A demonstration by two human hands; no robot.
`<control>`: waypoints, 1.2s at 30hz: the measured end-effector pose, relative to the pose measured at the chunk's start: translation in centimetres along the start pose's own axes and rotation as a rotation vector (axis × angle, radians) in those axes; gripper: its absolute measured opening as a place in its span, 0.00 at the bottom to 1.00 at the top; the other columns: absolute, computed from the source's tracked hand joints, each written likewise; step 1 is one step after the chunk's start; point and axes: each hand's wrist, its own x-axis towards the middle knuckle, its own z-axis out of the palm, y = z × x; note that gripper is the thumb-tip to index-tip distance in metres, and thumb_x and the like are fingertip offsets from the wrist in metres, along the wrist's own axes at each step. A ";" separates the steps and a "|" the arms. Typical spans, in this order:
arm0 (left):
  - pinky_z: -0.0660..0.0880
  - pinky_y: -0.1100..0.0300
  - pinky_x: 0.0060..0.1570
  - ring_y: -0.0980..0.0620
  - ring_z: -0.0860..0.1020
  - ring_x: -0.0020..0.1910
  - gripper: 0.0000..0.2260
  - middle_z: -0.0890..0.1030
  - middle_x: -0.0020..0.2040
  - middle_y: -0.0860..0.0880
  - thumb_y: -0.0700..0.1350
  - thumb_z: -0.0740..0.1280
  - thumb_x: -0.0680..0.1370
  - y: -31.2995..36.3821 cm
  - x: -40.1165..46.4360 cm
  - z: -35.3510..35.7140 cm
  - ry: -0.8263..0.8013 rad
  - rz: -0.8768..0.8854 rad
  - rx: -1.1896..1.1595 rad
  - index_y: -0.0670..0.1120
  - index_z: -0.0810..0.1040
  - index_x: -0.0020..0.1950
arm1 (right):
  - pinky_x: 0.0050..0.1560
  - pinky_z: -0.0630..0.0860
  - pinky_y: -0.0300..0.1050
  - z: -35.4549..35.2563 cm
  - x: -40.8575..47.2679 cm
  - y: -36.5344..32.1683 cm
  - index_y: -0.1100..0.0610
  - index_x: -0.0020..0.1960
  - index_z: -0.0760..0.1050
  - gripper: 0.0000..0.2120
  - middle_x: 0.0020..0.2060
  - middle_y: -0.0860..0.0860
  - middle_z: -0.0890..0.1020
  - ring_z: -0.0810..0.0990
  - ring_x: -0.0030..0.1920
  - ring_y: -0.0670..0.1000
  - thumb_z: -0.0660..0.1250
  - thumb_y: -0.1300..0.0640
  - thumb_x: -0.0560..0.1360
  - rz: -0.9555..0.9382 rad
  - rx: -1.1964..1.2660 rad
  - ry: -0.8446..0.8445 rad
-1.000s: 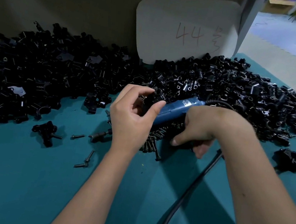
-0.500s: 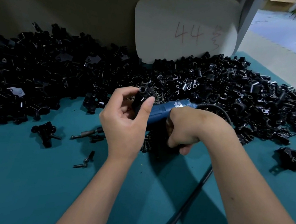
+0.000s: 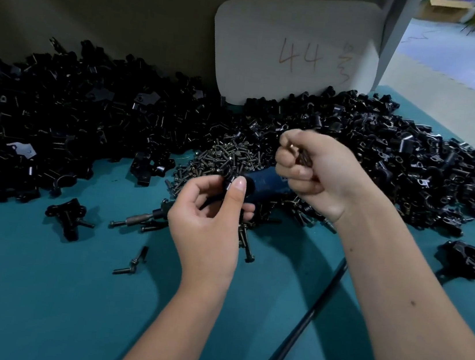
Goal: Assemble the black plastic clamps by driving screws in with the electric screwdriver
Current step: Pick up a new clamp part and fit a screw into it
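While the left hand (image 3: 209,224) hovers above the teal bench (image 3: 32,304), its thumb and fingers are curled round a small black clamp piece (image 3: 229,183), pinched at the fingertips just in front of the screw heap. The right hand (image 3: 318,175) is raised a little higher and farther back, fingers folded into a closed grip round what looks like a few screws, though blur makes the contents hard to read. Between and beneath the two hands lies the blue electric screwdriver (image 3: 266,183), flat on the bench with neither hand on it; its metal bit end (image 3: 137,221) pokes out to the left of the left hand, and its black cable (image 3: 301,324) runs toward the near edge under the right forearm. The loose screws (image 3: 227,154) form a small mound directly behind the left hand's grip and just left of the right hand. A broad pile of black clamp parts (image 3: 71,127) stretches across the back of the bench on both sides. One clamp with screws in it (image 3: 67,216) sits alone to the left, two stray screws (image 3: 131,262) lie nearer, and a ring-shaped clamp (image 3: 464,259) rests apart at the right. A pale board marked "44" (image 3: 294,57) leans against the wall behind.
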 end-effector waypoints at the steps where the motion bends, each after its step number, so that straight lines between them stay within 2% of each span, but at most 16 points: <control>1: 0.81 0.60 0.37 0.45 0.86 0.35 0.06 0.86 0.43 0.46 0.42 0.76 0.79 -0.2 0.0 0.0 -0.012 -0.013 0.002 0.42 0.81 0.51 | 0.18 0.53 0.33 0.0 -0.1 0.2 0.57 0.45 0.71 0.12 0.30 0.49 0.72 0.61 0.24 0.42 0.55 0.60 0.86 0.002 -0.091 -0.004; 5: 0.83 0.56 0.37 0.44 0.86 0.35 0.07 0.86 0.43 0.49 0.43 0.76 0.79 -0.6 1.1 -0.4 -0.080 -0.003 0.079 0.43 0.81 0.51 | 0.19 0.52 0.35 0.4 -0.1 0.3 0.57 0.49 0.70 0.10 0.29 0.48 0.64 0.57 0.25 0.44 0.57 0.55 0.87 0.034 -0.310 0.083; 7: 0.83 0.55 0.37 0.44 0.86 0.34 0.07 0.86 0.43 0.50 0.43 0.76 0.79 -0.5 2.0 -0.6 -0.101 -0.001 0.087 0.43 0.80 0.50 | 0.21 0.52 0.35 0.7 -0.1 -0.1 0.56 0.51 0.68 0.04 0.30 0.49 0.66 0.57 0.26 0.45 0.56 0.60 0.83 0.052 -0.355 0.104; 9: 0.83 0.57 0.36 0.44 0.86 0.34 0.07 0.86 0.43 0.48 0.43 0.75 0.79 -0.3 3.2 -0.9 -0.103 0.001 0.062 0.42 0.80 0.50 | 0.22 0.54 0.37 0.8 -0.2 -0.5 0.56 0.52 0.69 0.10 0.34 0.52 0.70 0.60 0.27 0.46 0.52 0.67 0.79 0.066 -0.387 0.064; 12: 0.82 0.59 0.37 0.45 0.86 0.35 0.07 0.84 0.44 0.45 0.42 0.74 0.80 0.1 5.0 -1.1 -0.097 0.009 0.022 0.40 0.79 0.51 | 0.24 0.59 0.36 0.7 -0.6 -0.6 0.60 0.54 0.70 0.17 0.39 0.56 0.75 0.65 0.29 0.46 0.47 0.74 0.79 0.111 -0.526 -0.082; 14: 0.81 0.60 0.38 0.48 0.85 0.35 0.06 0.83 0.43 0.46 0.41 0.74 0.80 0.1 5.6 -1.3 -0.106 0.009 0.004 0.40 0.80 0.51 | 0.25 0.63 0.35 0.9 -0.8 -0.3 0.64 0.56 0.72 0.17 0.41 0.59 0.78 0.66 0.29 0.45 0.48 0.76 0.80 0.155 -0.612 -0.248; 17: 0.81 0.59 0.40 0.51 0.84 0.36 0.06 0.83 0.44 0.45 0.43 0.74 0.80 -0.1 5.6 -1.6 -0.118 0.003 -0.002 0.42 0.80 0.51 | 0.25 0.66 0.35 1.6 -0.7 0.7 0.64 0.61 0.74 0.12 0.44 0.59 0.85 0.68 0.29 0.45 0.53 0.70 0.85 0.238 -0.700 -0.444; 20: 0.81 0.58 0.39 0.47 0.86 0.36 0.05 0.84 0.43 0.46 0.42 0.74 0.80 -0.1 5.3 -2.1 -0.124 0.003 -0.017 0.42 0.80 0.51 | 0.24 0.65 0.36 2.1 -0.6 2.2 0.64 0.61 0.75 0.10 0.43 0.57 0.87 0.66 0.26 0.45 0.56 0.63 0.87 0.268 -0.795 -0.504; 23: 0.82 0.57 0.42 0.47 0.86 0.39 0.06 0.85 0.44 0.47 0.41 0.75 0.79 0.0 4.7 -2.4 -0.098 0.065 0.039 0.43 0.80 0.52 | 0.24 0.64 0.37 2.4 -1.0 4.1 0.65 0.57 0.75 0.11 0.39 0.56 0.87 0.66 0.25 0.45 0.56 0.60 0.88 0.148 -0.775 -0.432; 26: 0.82 0.58 0.45 0.48 0.87 0.42 0.06 0.86 0.44 0.51 0.41 0.75 0.79 0.1 3.8 -2.5 -0.052 0.136 0.068 0.44 0.80 0.54 | 0.27 0.64 0.34 3.0 -2.1 6.8 0.58 0.52 0.73 0.09 0.37 0.53 0.86 0.68 0.24 0.42 0.57 0.59 0.87 -0.098 -0.744 -0.172; 29: 0.82 0.59 0.45 0.46 0.87 0.41 0.07 0.85 0.45 0.52 0.42 0.74 0.80 0.3 2.9 -2.7 -0.018 0.132 0.054 0.42 0.79 0.55 | 0.34 0.69 0.32 3.2 -3.6 8.8 0.53 0.50 0.72 0.08 0.35 0.51 0.85 0.77 0.31 0.42 0.57 0.58 0.87 -0.285 -0.740 0.070; 34: 0.82 0.58 0.45 0.45 0.87 0.41 0.05 0.86 0.46 0.47 0.41 0.74 0.80 0.5 1.3 -3.0 -0.096 0.071 0.038 0.46 0.80 0.54 | 0.47 0.78 0.43 2.2 -3.1 7.8 0.54 0.52 0.74 0.06 0.36 0.48 0.86 0.84 0.39 0.47 0.60 0.58 0.86 -0.395 -0.743 0.163; 36: 0.82 0.59 0.45 0.45 0.87 0.41 0.05 0.87 0.46 0.45 0.40 0.74 0.79 0.6 0.7 -3.2 -0.155 0.028 0.031 0.50 0.81 0.51 | 0.46 0.78 0.44 2.0 -2.7 7.5 0.53 0.52 0.76 0.04 0.36 0.47 0.86 0.84 0.39 0.45 0.64 0.58 0.85 -0.413 -0.698 0.189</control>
